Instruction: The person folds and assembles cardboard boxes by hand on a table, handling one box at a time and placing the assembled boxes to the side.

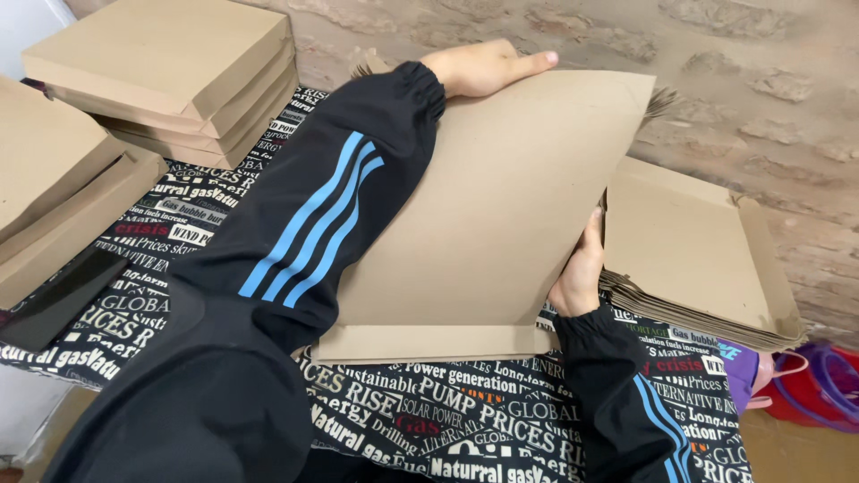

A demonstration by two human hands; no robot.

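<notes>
We are pressing our left hand (483, 70), fingers flat and open, onto the far edge of the brown paper envelope (501, 206) lying in the middle of the frame on the newsprint-patterned cloth (465, 420), while our right hand (580, 268) is gripping its right edge with the thumb on top. To do this well, we are keeping the forearm's weight spread along the sheet so the crease at the lower edge stays square. The stack of flat envelope blanks (698, 259) at right and the finished piles (170, 72) at upper left are lying apart from it.
</notes>
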